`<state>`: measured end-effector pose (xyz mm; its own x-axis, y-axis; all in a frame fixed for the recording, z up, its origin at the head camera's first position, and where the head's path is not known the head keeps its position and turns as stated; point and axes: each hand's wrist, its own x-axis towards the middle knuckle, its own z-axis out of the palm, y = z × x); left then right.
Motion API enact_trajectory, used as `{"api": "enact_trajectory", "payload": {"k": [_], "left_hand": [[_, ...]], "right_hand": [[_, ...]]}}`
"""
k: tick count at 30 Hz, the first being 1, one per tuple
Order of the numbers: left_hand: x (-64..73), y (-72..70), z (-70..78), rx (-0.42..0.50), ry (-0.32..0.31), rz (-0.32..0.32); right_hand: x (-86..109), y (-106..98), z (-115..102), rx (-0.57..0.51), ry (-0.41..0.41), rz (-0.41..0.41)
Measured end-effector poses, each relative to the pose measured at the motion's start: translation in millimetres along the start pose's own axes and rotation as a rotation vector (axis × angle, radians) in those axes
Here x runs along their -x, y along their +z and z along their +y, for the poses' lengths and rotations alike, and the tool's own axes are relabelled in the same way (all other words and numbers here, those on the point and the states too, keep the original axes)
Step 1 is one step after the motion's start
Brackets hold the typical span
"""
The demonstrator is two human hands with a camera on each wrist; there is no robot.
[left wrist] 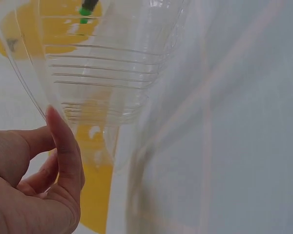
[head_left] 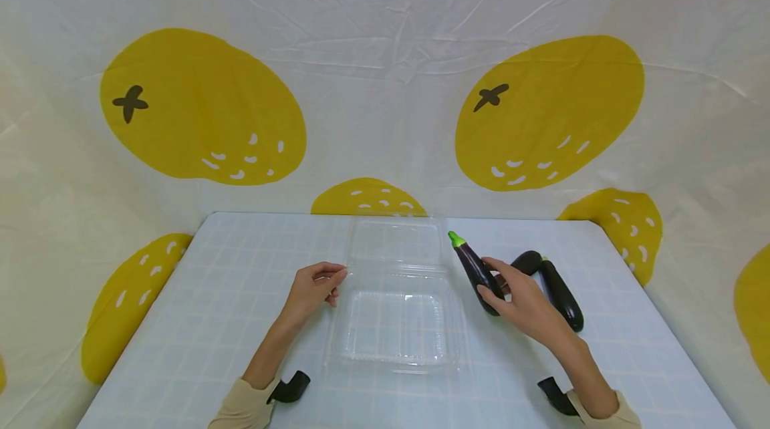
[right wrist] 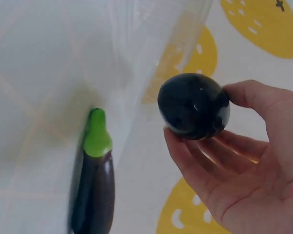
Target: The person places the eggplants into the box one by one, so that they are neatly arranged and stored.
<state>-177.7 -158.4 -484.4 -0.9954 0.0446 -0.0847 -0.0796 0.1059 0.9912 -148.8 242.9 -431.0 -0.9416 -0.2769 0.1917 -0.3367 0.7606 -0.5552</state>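
My right hand [head_left: 522,301] holds a dark purple eggplant [head_left: 472,265] between thumb and fingers, its green stem end pointing away and left. The right wrist view shows the rounded bottom of this eggplant [right wrist: 190,106] in the grasp. Two more eggplants lie on the table just right of that hand, one [head_left: 563,297] slanting toward me, the other [head_left: 527,262] partly hidden behind the hand. A clear plastic clamshell container [head_left: 337,345] stands opened in the middle, its lid [head_left: 394,242] folded back. At its left edge, my left hand [head_left: 314,287] pinches the rim with thumb and fingertips.
The table [head_left: 198,322] wears a pale checked cloth. Behind it and at both sides hangs a white curtain [head_left: 379,115] printed with large yellow fruit. A black strap mount [head_left: 291,387] sits on the left wrist, another [head_left: 556,395] on the right.
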Motion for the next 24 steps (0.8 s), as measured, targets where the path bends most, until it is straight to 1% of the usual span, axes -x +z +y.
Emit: {"api": "enact_trajectory", "payload": {"k": [3, 8, 15, 19, 24], "left_hand": [[-0.4, 0.8, -0.7, 0.008, 0.007, 0.004], [-0.9, 3.1, -1.4, 0.027, 0.011, 0.02], [-1.1, 6.8, 0.1, 0.015, -0.015, 0.054], [-0.4, 6.6, 1.7, 0.032, -0.009, 0.055], [-0.3, 6.7, 2.3, 0.043, -0.013, 0.049]], "right_hand": [[-0.2, -2, -6, 0.001, 0.0, -0.006], [-1.8, -1, -16, 0.007, -0.024, -0.023], [-5.3, 2, -32, -0.058, -0.052, -0.074], [-7.2, 6, -39, -0.068, -0.089, -0.081], [-9.6, 12, -45, -0.068, -0.157, -0.093]]}}
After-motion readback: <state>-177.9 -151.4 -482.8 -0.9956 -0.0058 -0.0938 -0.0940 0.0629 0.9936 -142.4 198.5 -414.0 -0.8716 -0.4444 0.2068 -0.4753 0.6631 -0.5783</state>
